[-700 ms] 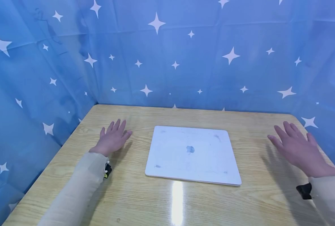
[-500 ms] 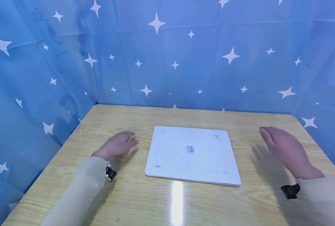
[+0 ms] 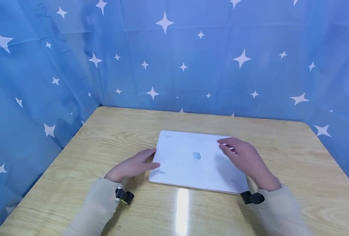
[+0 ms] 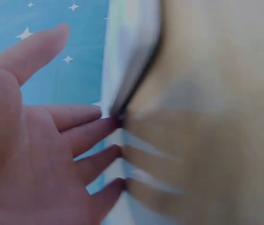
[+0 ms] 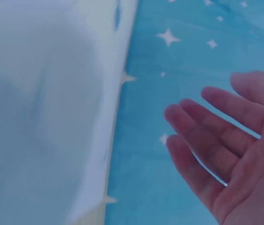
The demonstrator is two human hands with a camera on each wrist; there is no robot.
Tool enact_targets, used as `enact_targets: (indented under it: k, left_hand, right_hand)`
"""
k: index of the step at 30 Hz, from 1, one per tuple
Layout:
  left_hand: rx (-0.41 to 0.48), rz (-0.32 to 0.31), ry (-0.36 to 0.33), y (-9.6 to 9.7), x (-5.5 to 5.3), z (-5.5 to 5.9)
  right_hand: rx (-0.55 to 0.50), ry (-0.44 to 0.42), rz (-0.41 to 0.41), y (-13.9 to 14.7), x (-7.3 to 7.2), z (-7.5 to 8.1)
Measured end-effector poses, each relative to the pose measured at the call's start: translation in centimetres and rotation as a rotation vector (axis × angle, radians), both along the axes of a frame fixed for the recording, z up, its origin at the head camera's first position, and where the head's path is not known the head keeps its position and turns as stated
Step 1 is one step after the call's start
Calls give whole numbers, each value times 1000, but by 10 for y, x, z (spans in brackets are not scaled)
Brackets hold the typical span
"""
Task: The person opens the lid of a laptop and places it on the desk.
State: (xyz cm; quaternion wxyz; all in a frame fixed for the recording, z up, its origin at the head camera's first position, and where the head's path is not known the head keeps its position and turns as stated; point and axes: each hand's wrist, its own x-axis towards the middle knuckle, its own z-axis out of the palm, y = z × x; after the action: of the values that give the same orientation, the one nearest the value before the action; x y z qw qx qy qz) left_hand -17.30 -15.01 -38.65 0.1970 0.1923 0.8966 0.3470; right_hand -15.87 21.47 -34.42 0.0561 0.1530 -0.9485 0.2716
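A closed silver laptop (image 3: 180,170) with an apple logo and a few smudges on its lid lies flat on the wooden table (image 3: 127,127). At its left edge is my left hand (image 3: 133,166), thumb and fingers spread apart, fingertips right at the side. The left wrist view shows those fingers (image 4: 90,136) reaching the table beside the laptop's corner, with the thumb raised away from it. Over the right part of the lid hovers my right hand (image 3: 246,159), casting a shadow on it. Its fingers (image 5: 207,131) are loosely bent, with nothing held.
Behind and to the left of the table hangs a blue curtain (image 3: 162,46) printed with white stars. A bright light reflection lies on the tabletop in front of the laptop. Both wrists carry black straps (image 3: 252,198) at the ends of light sleeves (image 3: 280,209).
Both hands have moved inward toward the laptop: the left to its left edge, the right from the table's right side to over the lid. The laptop lies practically where it was.
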Motion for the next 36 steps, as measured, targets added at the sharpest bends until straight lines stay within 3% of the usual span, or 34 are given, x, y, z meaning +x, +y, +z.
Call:
enact_targets:
  k: [7,12,21,28,36]
  left_hand:
    - [48,-8,-18,-4,5,-13]
    - [77,38,-60,-5,8,-18]
    - [133,87,-52,-1,9,-25]
    - [62,97,4,0,8,-23]
    - [-7,71,57,4,11,-23]
  right_hand:
    - [-9,-5,66,-18,0,3]
    - [7,-51,83,-20,1,3]
    - [105,-105,188,-30,-3,-11]
    - [138,-180,256,-43,-1,-19]
    - [209,-151,305,-56,8,-24]
